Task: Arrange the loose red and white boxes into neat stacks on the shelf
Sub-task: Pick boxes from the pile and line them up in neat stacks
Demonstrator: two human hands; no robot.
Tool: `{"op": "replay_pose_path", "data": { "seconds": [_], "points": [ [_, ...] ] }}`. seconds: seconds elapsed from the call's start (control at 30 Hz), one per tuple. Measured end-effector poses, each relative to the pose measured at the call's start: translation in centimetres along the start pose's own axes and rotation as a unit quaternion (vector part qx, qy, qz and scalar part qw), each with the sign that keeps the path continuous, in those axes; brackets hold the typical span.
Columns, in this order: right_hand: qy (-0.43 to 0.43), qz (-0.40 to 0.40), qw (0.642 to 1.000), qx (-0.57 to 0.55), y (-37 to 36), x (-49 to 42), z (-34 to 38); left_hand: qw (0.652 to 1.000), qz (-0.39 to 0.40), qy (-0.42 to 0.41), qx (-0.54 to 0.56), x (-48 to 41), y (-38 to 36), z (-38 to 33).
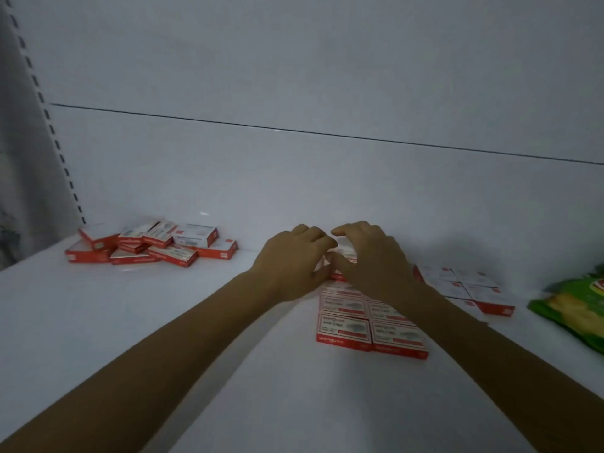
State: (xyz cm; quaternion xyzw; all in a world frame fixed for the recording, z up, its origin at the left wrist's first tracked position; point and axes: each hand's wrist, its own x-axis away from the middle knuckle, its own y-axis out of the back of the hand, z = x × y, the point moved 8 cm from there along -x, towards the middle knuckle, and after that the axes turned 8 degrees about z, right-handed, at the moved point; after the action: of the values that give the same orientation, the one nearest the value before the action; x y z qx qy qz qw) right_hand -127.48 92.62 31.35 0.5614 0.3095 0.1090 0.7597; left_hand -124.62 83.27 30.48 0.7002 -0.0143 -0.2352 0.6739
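1. Now box (343, 249) sits at the back of the neat rows (369, 325) on the shelf (163, 322); left hand (294, 261) and right hand (372, 256) both curl fingers round it.
2. Step, likely: seating it square with the rows.
3. Next: let go, reach left for the loose pile (153, 245).

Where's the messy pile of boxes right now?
Head view: the messy pile sits far left on the shelf, against the back wall, well left of the left hand and the neat rows.
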Motion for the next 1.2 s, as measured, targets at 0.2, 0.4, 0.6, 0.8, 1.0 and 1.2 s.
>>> {"op": "replay_pose_path", "data": {
  "seconds": [0.2, 0.4, 0.6, 0.8, 1.0, 1.2],
  "points": [
    [0.091, 0.018, 0.995, -0.031, -3.2, -3.5, 10.1, 0.995, 0.030, 0.061, -0.074, 8.2, 2.1, 10.4],
    [0.126, 0.051, 0.991, -0.013, -6.8, -6.6, 18.5, 0.990, 0.017, 0.114, -0.079, 14.8, 3.1, 17.1],
    [0.149, 0.044, 0.988, -0.011, -10.2, -8.6, 23.8, 0.991, 0.006, 0.118, -0.060, 18.7, 3.0, 21.2],
    [0.168, -0.014, 0.984, -0.053, -11.7, -8.9, 25.2, 0.993, -0.069, 0.097, -0.015, 19.2, 3.1, 23.4],
    [0.104, -0.046, 0.993, -0.036, -13.0, -8.5, 24.3, 0.994, -0.072, 0.082, 0.032, 19.0, 2.0, 24.9],
    [0.056, -0.017, 0.997, -0.056, -14.3, -8.8, 23.1, 0.986, -0.091, 0.093, 0.102, 19.1, 1.5, 25.3]
  ]
}}
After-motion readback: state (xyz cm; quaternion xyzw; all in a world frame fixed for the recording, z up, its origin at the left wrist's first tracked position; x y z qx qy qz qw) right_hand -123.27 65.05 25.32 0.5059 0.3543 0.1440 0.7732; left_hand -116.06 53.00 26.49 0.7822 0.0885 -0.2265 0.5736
